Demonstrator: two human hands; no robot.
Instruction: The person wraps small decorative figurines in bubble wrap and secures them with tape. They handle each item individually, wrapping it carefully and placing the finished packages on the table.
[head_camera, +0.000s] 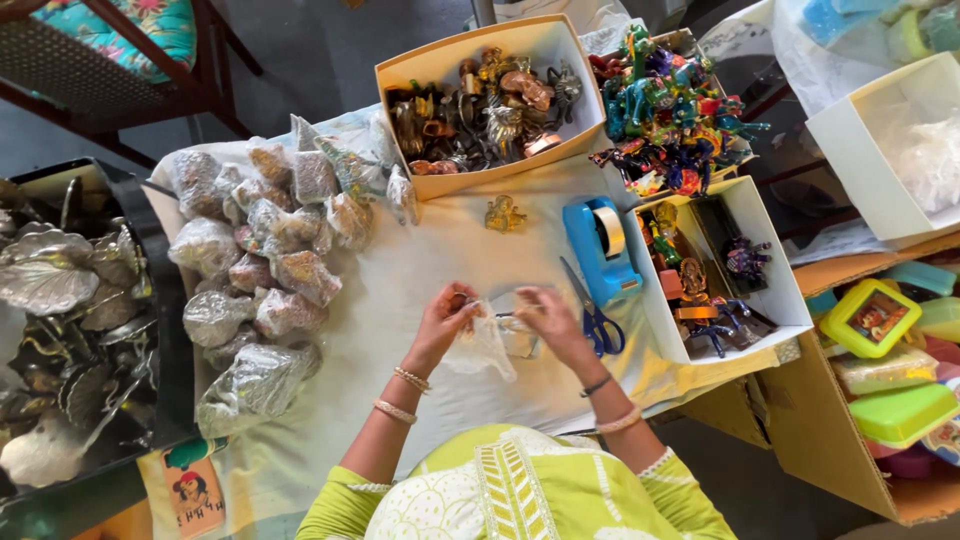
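Thin clear plastic bag (487, 345) is being pinched by left hand (447, 318) and right hand (545, 318); likely light, limp, slippery — best gripped at the mouth edge

Left hand (443, 322), right hand (543, 318) — gripping plastic bag (484, 345).

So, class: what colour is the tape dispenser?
Blue tape dispenser, seen in the head view.

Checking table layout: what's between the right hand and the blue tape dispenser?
In the head view, blue-handled scissors lie on the cloth between the right hand and the blue tape dispenser, blades pointing away from the person.
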